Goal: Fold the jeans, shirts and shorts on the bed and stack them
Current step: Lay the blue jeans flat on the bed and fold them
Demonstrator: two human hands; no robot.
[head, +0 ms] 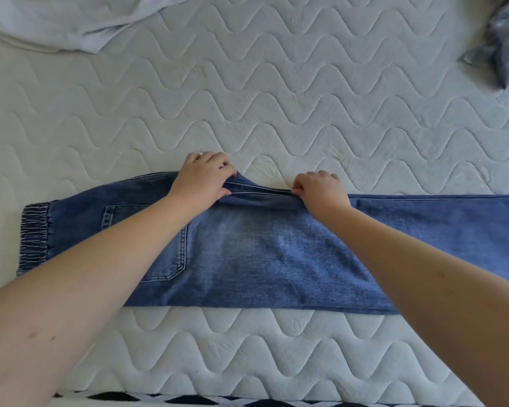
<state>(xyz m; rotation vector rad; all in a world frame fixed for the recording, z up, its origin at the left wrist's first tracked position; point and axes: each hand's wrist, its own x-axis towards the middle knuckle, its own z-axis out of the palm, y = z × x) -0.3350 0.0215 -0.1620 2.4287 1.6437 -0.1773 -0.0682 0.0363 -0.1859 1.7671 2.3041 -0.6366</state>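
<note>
A pair of blue jeans (262, 254) lies folded lengthwise across the quilted white mattress (276, 98), its elastic waistband at the left and its legs running off the right edge. My left hand (202, 180) grips the far edge of the jeans near the crotch seam, fingers curled over the fabric. My right hand (321, 192) pinches the same far edge a little to the right. The denim between my hands is lifted into a small ridge.
A crumpled white garment (71, 22) lies at the far left corner. A bluish patterned garment (503, 45) is bunched at the far right. A black-and-white patterned strip (218, 400) runs along the mattress's near edge.
</note>
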